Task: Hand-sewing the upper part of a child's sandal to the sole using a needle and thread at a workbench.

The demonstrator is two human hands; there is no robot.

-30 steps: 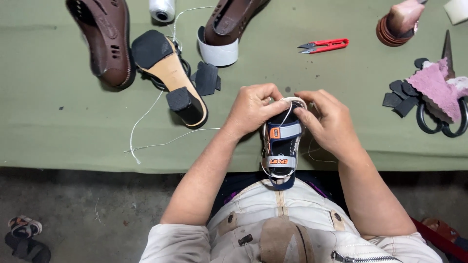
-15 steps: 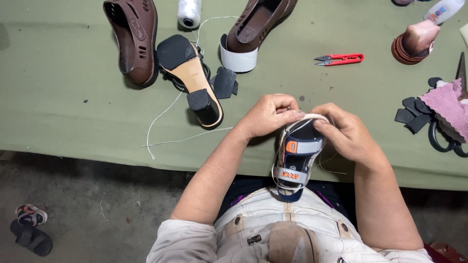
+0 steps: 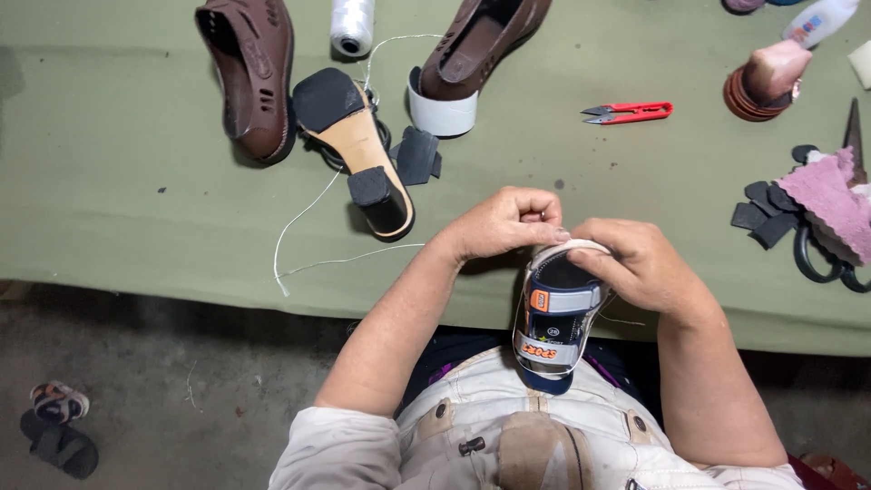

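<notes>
A green cloth-covered table [image 3: 109, 181] stands over a grey concrete floor [image 3: 181, 381]. On it lie a brown shoe [image 3: 249, 77], a heeled sandal [image 3: 358, 154], a white thread spool [image 3: 352, 23] and red snips [image 3: 631, 112]. The left hand [image 3: 504, 220] pinches closed at the toe of a small navy sandal [image 3: 553, 313] with orange patches, upright over the lap; the right hand [image 3: 635, 265] grips its rim.

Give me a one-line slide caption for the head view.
Both hands, left and right, grip a small navy sandal at the green table edge.
</notes>
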